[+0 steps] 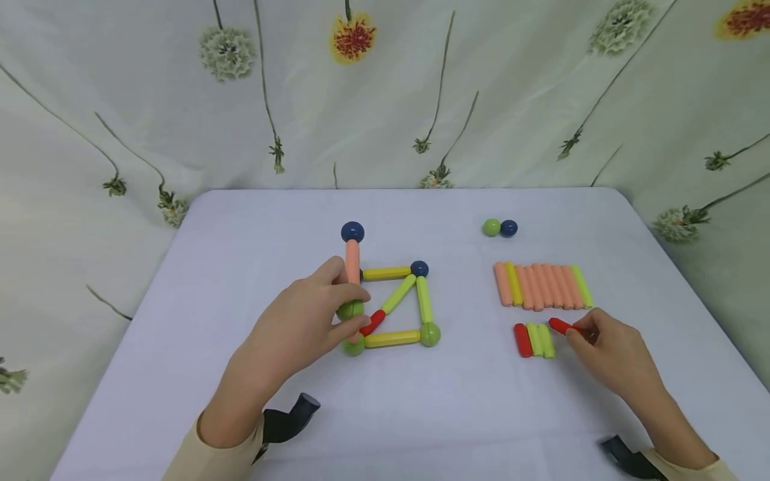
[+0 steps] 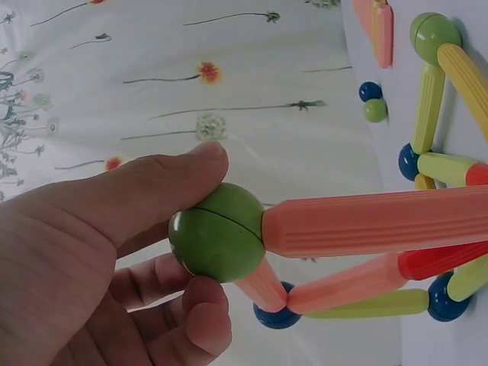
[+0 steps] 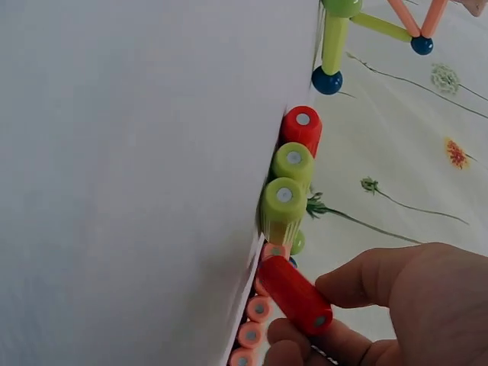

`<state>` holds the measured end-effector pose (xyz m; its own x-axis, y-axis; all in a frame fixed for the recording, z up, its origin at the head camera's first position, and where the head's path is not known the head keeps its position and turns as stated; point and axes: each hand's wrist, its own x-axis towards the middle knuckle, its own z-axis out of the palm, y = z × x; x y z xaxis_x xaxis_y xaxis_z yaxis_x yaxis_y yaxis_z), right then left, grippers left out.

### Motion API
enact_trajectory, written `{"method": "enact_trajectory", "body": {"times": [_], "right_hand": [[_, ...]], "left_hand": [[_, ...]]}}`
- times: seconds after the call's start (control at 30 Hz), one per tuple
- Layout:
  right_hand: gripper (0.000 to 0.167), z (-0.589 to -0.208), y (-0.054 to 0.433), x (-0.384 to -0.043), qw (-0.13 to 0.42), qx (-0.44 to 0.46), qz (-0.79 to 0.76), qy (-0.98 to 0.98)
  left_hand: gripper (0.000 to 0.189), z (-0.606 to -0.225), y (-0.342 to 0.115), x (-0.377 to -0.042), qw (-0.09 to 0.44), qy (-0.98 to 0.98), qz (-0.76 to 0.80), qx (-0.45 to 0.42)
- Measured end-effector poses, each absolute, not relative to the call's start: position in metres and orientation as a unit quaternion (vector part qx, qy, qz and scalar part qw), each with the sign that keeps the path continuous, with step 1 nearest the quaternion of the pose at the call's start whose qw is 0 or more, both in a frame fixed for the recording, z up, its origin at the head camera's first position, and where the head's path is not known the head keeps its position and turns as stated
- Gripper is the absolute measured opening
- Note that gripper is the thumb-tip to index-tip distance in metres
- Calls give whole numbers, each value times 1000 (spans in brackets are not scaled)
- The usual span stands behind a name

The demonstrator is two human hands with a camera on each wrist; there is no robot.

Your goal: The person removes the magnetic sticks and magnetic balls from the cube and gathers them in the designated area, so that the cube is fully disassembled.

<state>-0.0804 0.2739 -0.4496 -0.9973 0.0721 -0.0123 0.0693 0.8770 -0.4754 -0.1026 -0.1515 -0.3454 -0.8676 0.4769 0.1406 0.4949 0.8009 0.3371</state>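
My left hand (image 1: pixel 295 317) pinches a green ball (image 2: pixel 217 232) between thumb and fingers. The ball sits at the top of a frame of building sticks and balls. A pink stick (image 2: pixel 366 221) runs from it toward the table, and another pink stick (image 1: pixel 352 257) leads to a dark blue ball (image 1: pixel 352 232). Over on the right, my right hand (image 1: pixel 613 351) pinches a short red stick (image 3: pixel 296 296) with a grey disc in its end. That stick is close beside a short row of a red stick (image 1: pixel 523 341) and two green sticks (image 1: pixel 540 340).
Behind the right hand lies a row of pink, yellow and green long sticks (image 1: pixel 544 286). Farther back, a loose green ball (image 1: pixel 491 228) touches a dark blue ball (image 1: pixel 508 228). The frame's yellow base stick (image 1: pixel 392 339) lies along the white table (image 1: pixel 421 414). A flowered cloth (image 1: pixel 385 100) hangs behind.
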Motion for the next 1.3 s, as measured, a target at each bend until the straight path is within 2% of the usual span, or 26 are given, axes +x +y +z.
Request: {"method": "enact_trajectory", "body": {"times": [0.2,0.43,0.6,0.73,1.1,1.17,1.3], "right_hand": [[23,-454,273,-81,-98,-65,227,-967],[24,-452,275,-81,-131,-46,222,-965],[29,-442,270,-80,-102,-49,210,-971],[23,-431,253,-84,-54,-25,209,-976],[10,-414,170,-109,27,130,230,-964],[13,-411,150,-110,33,180,247,-951],[33,-404,109,-110,28,291,329,-898]], "left_hand": [[29,-346,-154,-102,32,-946,-190,-262],[31,-344,-153,-103,35,-941,-194,-274],[31,-343,-153,-103,34,-941,-196,-275],[31,-343,-155,-103,32,-942,-199,-268],[32,-341,-157,-101,-10,-951,-201,-236],[29,-341,-158,-101,-11,-950,-206,-236],[18,-339,-160,-101,-1,-946,-219,-241]]}}
